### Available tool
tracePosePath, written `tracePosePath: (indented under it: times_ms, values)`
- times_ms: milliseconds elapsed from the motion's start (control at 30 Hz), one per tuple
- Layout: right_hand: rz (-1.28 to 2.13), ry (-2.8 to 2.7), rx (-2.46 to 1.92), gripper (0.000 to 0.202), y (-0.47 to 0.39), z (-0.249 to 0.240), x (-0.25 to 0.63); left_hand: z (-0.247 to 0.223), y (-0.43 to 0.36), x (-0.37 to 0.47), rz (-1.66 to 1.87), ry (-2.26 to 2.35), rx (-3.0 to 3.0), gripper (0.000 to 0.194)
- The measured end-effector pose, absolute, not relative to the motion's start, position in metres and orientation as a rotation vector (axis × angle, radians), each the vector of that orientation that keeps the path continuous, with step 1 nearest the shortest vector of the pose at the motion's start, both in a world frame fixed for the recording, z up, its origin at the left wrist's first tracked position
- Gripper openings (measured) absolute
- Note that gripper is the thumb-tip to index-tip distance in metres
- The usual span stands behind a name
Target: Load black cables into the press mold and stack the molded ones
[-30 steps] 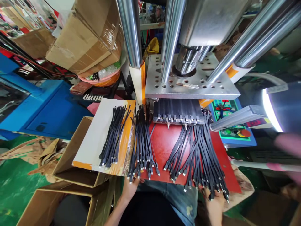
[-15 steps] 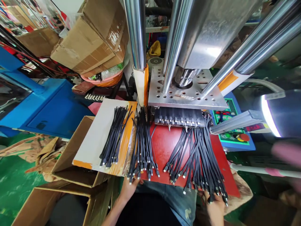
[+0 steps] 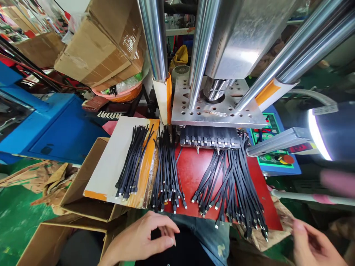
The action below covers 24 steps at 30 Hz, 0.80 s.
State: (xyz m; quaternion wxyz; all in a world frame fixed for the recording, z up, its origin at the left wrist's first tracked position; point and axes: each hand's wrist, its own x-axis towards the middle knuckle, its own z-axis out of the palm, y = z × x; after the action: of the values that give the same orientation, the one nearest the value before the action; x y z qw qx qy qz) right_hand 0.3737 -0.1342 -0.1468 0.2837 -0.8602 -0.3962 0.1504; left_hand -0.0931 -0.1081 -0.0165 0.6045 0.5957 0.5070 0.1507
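Both hands have come back off the cable ends since the earlier frames: the left hand (image 3: 144, 238) now hangs loosely curled over the lap, fingers half bent and holding nothing, just below the middle bundle, and the right hand (image 3: 312, 244) sits at the lower right edge, fingers spread open and empty, just beside the near right corner of the red plate.

Largest in view is the press (image 3: 219, 74), with four polished steel columns rising from its drilled metal plate. To the left stands one blue machine body (image 3: 61, 125), with one large taped carton (image 3: 100, 48) above it. Below lie two open cardboard boxes (image 3: 83, 192), the nearer one largely cut off. One red plate (image 3: 194, 170) lies under the press, and one white-and-orange board (image 3: 116, 162) leans across the box to its left.

Three bundles of black cables are laid out: one on the board (image 3: 133, 162), one middle bundle (image 3: 168, 170) at the plate's left edge, and the widest, fanned bundle (image 3: 233, 184) on the plate, its far ends at the mould block (image 3: 209, 136). Single cables are too many and too overlapped to count.
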Motion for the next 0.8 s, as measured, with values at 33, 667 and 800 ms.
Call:
tracePosePath:
  times_ms: [33, 667, 800]
  values:
    - [0.372, -1.056, -2.313, 0.057, -0.123, -0.139, 0.361, -0.015, -0.105, -0.091, 0.397, 1.188, 1.386, 0.021]
    - [0.694, -1.183, -1.926, 0.061, -0.006, -0.145, 0.332, -0.104, -0.096, -0.113, 0.783, 1.734, 2.054, 0.035]
    - [0.666, -1.068, -1.862, 0.065, -0.009, -0.149, 0.328, -0.110, -0.090, -0.111, 0.861, 1.716, 2.142, 0.034]
